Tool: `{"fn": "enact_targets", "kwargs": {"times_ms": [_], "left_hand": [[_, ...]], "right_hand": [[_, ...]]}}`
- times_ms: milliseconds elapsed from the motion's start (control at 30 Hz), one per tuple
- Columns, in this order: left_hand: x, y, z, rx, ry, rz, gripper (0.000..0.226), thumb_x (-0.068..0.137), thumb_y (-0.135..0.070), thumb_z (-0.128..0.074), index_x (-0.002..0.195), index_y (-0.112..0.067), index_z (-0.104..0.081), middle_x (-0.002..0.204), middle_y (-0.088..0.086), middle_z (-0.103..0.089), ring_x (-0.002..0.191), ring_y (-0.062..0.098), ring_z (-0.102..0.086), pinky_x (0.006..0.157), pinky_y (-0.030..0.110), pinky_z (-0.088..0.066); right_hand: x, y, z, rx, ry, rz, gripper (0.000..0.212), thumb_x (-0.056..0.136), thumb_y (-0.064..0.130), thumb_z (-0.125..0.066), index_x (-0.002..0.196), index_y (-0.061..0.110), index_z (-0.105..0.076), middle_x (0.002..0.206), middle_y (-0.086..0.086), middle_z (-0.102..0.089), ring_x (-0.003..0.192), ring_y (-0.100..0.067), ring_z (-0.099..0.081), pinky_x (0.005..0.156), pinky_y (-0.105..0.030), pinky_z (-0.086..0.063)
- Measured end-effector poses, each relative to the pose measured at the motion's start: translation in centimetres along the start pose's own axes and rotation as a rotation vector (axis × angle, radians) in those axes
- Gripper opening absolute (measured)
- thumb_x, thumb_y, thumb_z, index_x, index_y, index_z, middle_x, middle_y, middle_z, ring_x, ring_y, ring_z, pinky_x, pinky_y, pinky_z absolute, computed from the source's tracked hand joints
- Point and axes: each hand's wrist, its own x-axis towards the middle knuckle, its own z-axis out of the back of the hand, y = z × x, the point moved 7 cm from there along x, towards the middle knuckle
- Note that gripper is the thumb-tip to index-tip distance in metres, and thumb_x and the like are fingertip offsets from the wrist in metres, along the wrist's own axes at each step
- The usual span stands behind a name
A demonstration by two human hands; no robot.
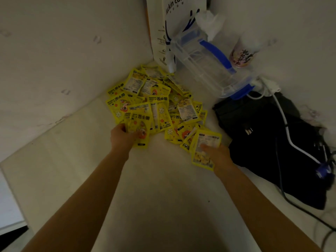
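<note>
Head view: pile of yellow sachets (pixel 156 102) heaped in the corner on the white surface (pixel 163 188), printed fronts and pale backs mixed.
Left hand (pixel 123 135): fingers curled round the front-up sachet (pixel 141 140) at the pile's near-left edge.
Right hand (pixel 218 153): pinching the label-up sachet (pixel 205 142), lifted just beside the pile.
Behind: clear box (pixel 205 70), blue handles, tipped; paper bag (pixel 163 24) against the wall.
Right: black cloth (pixel 263 142), white cable (pixel 291 140) across it.

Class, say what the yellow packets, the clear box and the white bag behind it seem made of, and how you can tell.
Packets: probably printed plastic film, faintly shiny, sealed edges. Box: rigid clear plastic, see-through walls. Bag: seemingly matte paper, flat printed panels.
</note>
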Motion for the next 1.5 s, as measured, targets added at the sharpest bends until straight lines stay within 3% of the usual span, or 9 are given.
{"fn": "enact_targets", "kwargs": {"times_ms": [167,333,533,667,800,1067,1200,1300,1500], "left_hand": [[2.0,-0.2,-0.7,-0.018,-0.065,0.072,0.039,0.059,-0.010,-0.086,0.089,-0.020,-0.062,0.095,0.006,-0.068,0.090,0.028,-0.067,0.079,0.050,-0.057],[2.3,0.0,-1.6,-0.011,-0.069,0.107,0.046,0.057,-0.013,-0.087,0.097,-0.018,-0.064,0.103,0.008,-0.069,0.094,0.029,-0.066,0.082,0.049,-0.057],[1.7,0.4,-2.6,-0.063,-0.102,0.113,0.044,0.068,-0.009,-0.081,0.106,-0.015,-0.062,0.101,0.004,-0.063,0.090,0.024,-0.059,0.072,0.032,-0.049],[1.5,0.8,-3.0,-0.096,-0.095,0.157,0.039,0.066,-0.008,-0.082,0.099,-0.016,-0.063,0.099,0.004,-0.065,0.088,0.023,-0.061,0.070,0.032,-0.051],[1.8,1.1,-3.7,-0.170,-0.038,0.188,0.052,0.056,-0.004,-0.086,0.103,-0.015,-0.068,0.101,0.006,-0.070,0.092,0.026,-0.068,0.079,0.046,-0.058],[0.7,-0.6,-4.6,-0.290,0.031,0.114,0.047,0.063,-0.005,-0.084,0.104,-0.016,-0.065,0.100,0.004,-0.070,0.095,0.025,-0.068,0.083,0.047,-0.057],[-1.1,-0.6,-3.4,-0.288,0.014,0.056,0.047,0.066,-0.009,-0.084,0.107,-0.015,-0.063,0.102,0.003,-0.069,0.096,0.024,-0.067,0.081,0.045,-0.058],[-3.3,0.4,-2.4,-0.339,0.037,-0.004,0.043,0.071,-0.012,-0.081,0.109,-0.019,-0.061,0.102,0.002,-0.070,0.091,0.022,-0.070,0.072,0.041,-0.059],[-8.7,4.4,-0.8,-0.430,0.099,0.037,0.038,0.077,-0.019,-0.077,0.111,-0.020,-0.060,0.107,0.007,-0.071,0.092,0.026,-0.071,0.076,0.049,-0.058]], "right_hand": [[2.3,1.4,-0.8,-0.050,-0.003,0.021,0.031,0.078,0.014,-0.075,0.108,0.013,-0.066,0.111,-0.011,-0.067,0.100,-0.032,-0.065,0.090,-0.051,-0.053],[2.7,2.2,-1.1,-0.061,-0.017,0.047,0.016,0.083,0.010,-0.071,0.095,0.015,-0.062,0.095,-0.007,-0.063,0.088,-0.027,-0.063,0.081,-0.040,-0.054],[3.1,2.3,-1.4,-0.128,-0.017,0.105,0.013,0.081,0.011,-0.072,0.084,0.021,-0.064,0.105,-0.011,-0.070,0.085,-0.026,-0.067,0.080,-0.043,-0.057],[2.7,2.3,-1.6,-0.110,0.027,0.084,0.020,0.084,0.010,-0.069,0.104,0.011,-0.066,0.100,-0.012,-0.067,0.072,-0.020,-0.063,0.059,-0.028,-0.051],[2.3,2.4,-1.6,-0.057,0.021,0.061,0.026,0.085,0.011,-0.069,0.110,0.006,-0.064,0.094,-0.007,-0.062,0.060,-0.009,-0.054,0.048,-0.022,-0.040],[0.8,4.0,-2.8,-0.035,0.101,0.157,0.029,0.083,0.004,-0.068,0.112,0.009,-0.066,0.108,-0.011,-0.068,0.080,-0.019,-0.064,0.058,-0.022,-0.049],[-0.3,4.5,-3.0,-0.101,0.147,0.268,0.029,0.086,0.006,-0.064,0.115,0.013,-0.064,0.105,-0.005,-0.068,0.079,-0.013,-0.064,0.065,-0.022,-0.053],[-1.2,4.1,-2.5,-0.135,0.179,0.333,0.031,0.088,0.008,-0.062,0.119,0.014,-0.062,0.110,-0.003,-0.068,0.089,-0.016,-0.067,0.077,-0.030,-0.056],[-4.2,1.1,-0.7,-0.108,0.188,0.373,0.036,0.090,0.008,-0.060,0.126,0.014,-0.055,0.113,0.000,-0.064,0.099,-0.016,-0.063,0.084,-0.031,-0.052]]}}
